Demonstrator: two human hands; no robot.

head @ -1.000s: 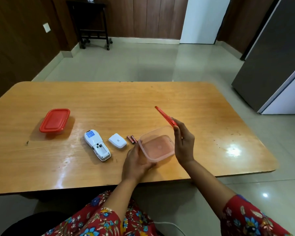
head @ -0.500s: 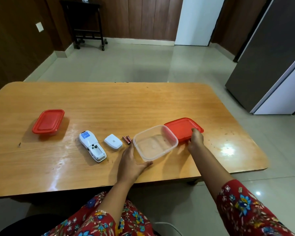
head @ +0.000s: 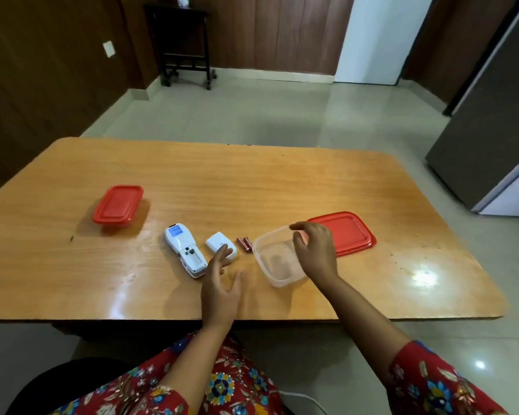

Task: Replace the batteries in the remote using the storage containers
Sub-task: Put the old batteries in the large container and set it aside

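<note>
Both hands are empty, fingers spread: left hand (head: 222,283) heads for the two batteries (head: 244,243), right hand (head: 315,250) hovers over the open container (head: 277,259). Round cells could easily roll off along the table (head: 252,181) if nudged.

The room is evenly and fairly brightly lit from overhead: a ceiling light glares as a white patch on the glossy wooden tabletop (head: 282,181) near its right edge, a paler streak of sheen runs toward the near edge left of centre, and a small bright spot shows on the tiled floor (head: 252,115) at lower right. Shadows are soft and short, lying just beside the closed red-lidded container (head: 118,207) and under the left hand (head: 222,290). Wide-angle distortion bows the tabletop edges and tilts the refrigerator (head: 492,130) at right, the wood-panelled walls (head: 42,70) stay dim, and the fingers are slightly blurred.
</note>
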